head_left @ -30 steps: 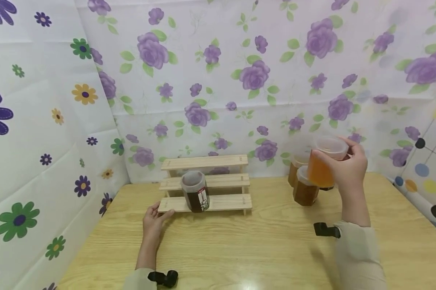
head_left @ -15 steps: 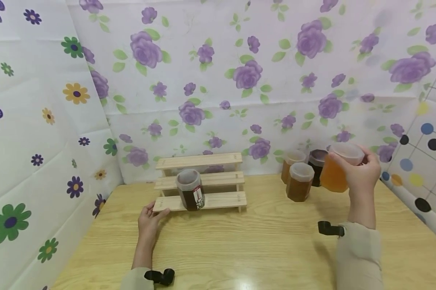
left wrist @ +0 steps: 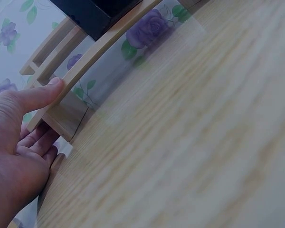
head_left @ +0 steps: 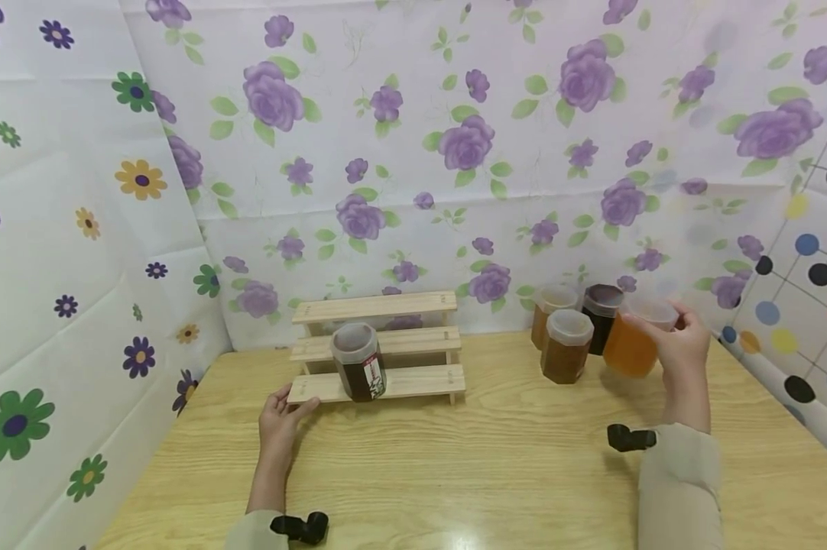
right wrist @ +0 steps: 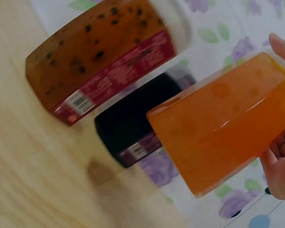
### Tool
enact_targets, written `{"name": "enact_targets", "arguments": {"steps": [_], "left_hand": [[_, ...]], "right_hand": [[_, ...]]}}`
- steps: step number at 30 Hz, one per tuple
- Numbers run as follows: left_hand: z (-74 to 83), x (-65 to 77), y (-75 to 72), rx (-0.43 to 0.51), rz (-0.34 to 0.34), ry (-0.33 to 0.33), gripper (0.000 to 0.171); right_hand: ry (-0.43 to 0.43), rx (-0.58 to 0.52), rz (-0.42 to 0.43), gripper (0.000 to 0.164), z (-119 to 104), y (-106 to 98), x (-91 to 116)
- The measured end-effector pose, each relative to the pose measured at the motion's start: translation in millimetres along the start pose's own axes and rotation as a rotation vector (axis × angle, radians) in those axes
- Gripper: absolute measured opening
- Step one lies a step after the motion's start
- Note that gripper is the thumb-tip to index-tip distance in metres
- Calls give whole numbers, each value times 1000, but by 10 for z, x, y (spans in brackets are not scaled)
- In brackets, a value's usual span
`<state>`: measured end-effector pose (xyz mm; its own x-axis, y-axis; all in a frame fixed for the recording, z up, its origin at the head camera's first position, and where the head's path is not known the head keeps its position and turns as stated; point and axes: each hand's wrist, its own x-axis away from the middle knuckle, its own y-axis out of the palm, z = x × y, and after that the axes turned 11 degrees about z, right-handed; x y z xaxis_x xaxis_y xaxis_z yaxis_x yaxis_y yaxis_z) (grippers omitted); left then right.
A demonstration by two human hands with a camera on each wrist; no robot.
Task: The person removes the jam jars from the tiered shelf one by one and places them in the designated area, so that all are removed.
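Observation:
My right hand (head_left: 686, 351) grips an eight-sided jar of orange contents (head_left: 630, 350) near its pale top, thumb on one side and fingers on the other. In the right wrist view the jar's base hangs off the tabletop, beside a dark jar (right wrist: 135, 118). My left hand (head_left: 278, 420) pinches the left end of the lowest board of a three-step wooden rack (head_left: 423, 380); the left wrist view has the thumb (left wrist: 40, 95) on top and the fingers curled below. A dark jar with a red and white label (head_left: 360, 372) stands on that lowest board.
Left of the held jar, a brown jar (head_left: 565, 357) with dark specks stands in front of an amber jar (head_left: 543, 325). All rest on a wood-grain table (head_left: 468, 458). Flowered cloth (head_left: 413, 153) hangs behind and at the left; dotted cloth (head_left: 812, 305) hangs at the right.
My right hand first carried the orange jar rightward, away from in front of the other jars, then lowered it toward the table. My left hand keeps its grip on the rack. The view shifted slightly.

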<state>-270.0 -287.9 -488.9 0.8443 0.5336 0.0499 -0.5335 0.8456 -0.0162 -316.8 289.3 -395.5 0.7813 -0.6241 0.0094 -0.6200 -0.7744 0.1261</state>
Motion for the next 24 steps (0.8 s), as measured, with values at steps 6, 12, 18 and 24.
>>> {"name": "enact_targets", "arguments": {"steps": [6, 12, 18, 24], "left_hand": [[10, -9, 5, 0, 3, 1, 77], [0, 8, -4, -7, 3, -5, 77], [-1, 27, -24, 10, 9, -5, 77], [21, 35, 11, -10, -4, -3, 78]], "right_hand": [[26, 82, -81, 64, 258, 1, -119], [-64, 231, -188, 72, 444, -2, -200], [-66, 204, -187, 75, 479, 56, -207], [-53, 212, -167, 82, 506, 43, -226]]}}
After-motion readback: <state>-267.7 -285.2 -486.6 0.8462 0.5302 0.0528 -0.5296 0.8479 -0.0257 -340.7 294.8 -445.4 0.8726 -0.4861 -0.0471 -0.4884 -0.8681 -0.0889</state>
